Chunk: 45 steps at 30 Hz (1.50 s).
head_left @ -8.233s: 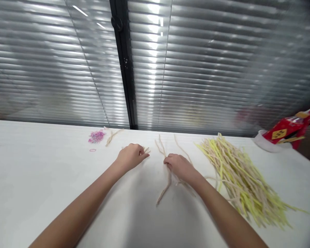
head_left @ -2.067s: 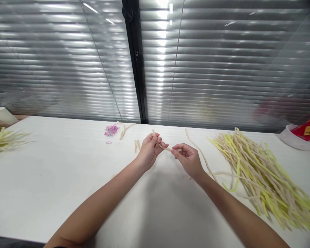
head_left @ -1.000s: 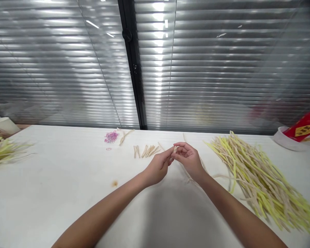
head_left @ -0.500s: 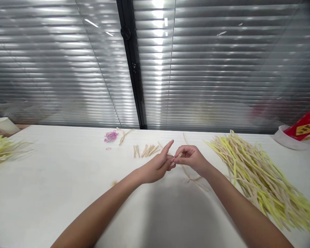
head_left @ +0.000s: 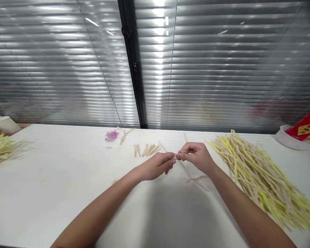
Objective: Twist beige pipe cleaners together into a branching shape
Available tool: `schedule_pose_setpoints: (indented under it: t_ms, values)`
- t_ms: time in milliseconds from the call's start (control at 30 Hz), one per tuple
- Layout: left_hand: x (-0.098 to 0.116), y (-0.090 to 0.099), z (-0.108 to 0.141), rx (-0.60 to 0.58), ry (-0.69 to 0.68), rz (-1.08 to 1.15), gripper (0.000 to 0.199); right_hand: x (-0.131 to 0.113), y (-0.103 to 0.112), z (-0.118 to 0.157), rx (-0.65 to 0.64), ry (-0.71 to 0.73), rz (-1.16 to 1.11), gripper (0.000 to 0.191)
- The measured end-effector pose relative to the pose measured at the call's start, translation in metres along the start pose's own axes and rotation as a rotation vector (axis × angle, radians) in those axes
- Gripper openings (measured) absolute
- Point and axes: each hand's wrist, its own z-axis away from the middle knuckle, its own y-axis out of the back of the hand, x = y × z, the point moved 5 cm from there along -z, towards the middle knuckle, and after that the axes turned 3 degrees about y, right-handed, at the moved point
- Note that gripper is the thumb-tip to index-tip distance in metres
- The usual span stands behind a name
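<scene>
Above the middle of the table my left hand (head_left: 158, 166) is closed, thumb pressed to the fingers, on one end of a short beige pipe cleaner (head_left: 184, 152). My right hand (head_left: 197, 157) pinches the same piece between thumb and fingers, so the fingertips of both hands nearly meet. Most of the piece is hidden by the fingers. Beneath and behind the hands lie loose beige pipe cleaners (head_left: 193, 179), some crossing each other. Left of them several short cut pieces (head_left: 150, 150) rest in a row.
A large bundle of beige and yellow pipe cleaners (head_left: 258, 172) covers the right side. Another yellow bundle (head_left: 2, 150) is at the left edge. Small pink and purple bands (head_left: 111, 136) are piled at the back. A clear tub (head_left: 286, 139) holds a red packet (head_left: 305, 125).
My left thumb, raised before, has come down against the fingers. My right hand has shifted slightly right and up, and more of the beige piece shows between its fingers.
</scene>
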Motion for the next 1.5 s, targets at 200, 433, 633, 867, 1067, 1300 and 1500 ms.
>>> schedule_pose_setpoints:
  t_ms: [200, 433, 633, 867, 1067, 1300, 1500]
  values:
    - [0.003, -0.001, 0.002, 0.088, -0.094, -0.291, 0.028, 0.006, -0.007, 0.0, 0.01, -0.047, -0.13, 0.024]
    - [-0.008, -0.005, -0.001, 0.116, -0.053, -0.711, 0.024, 0.014, -0.007, -0.001, 0.056, -0.109, -0.085, 0.023]
    - [-0.004, -0.001, -0.002, 0.134, -0.101, -0.72, 0.027, 0.014, -0.005, 0.0, 0.086, -0.141, -0.068, 0.022]
    - [-0.011, -0.005, -0.003, 0.138, -0.097, -0.785, 0.027, 0.017, -0.005, -0.001, 0.068, -0.147, -0.011, 0.025]
    - [-0.009, -0.004, -0.003, 0.138, -0.126, -0.768, 0.03, 0.016, -0.003, -0.001, 0.032, -0.14, 0.058, 0.027]
    - [-0.01, -0.001, -0.002, 0.154, -0.14, -0.78, 0.034, 0.013, -0.004, -0.001, 0.022, -0.138, 0.097, 0.025]
    - [-0.007, 0.001, -0.004, 0.132, -0.073, -0.879, 0.033, 0.02, -0.006, -0.001, -0.027, -0.146, 0.088, 0.027]
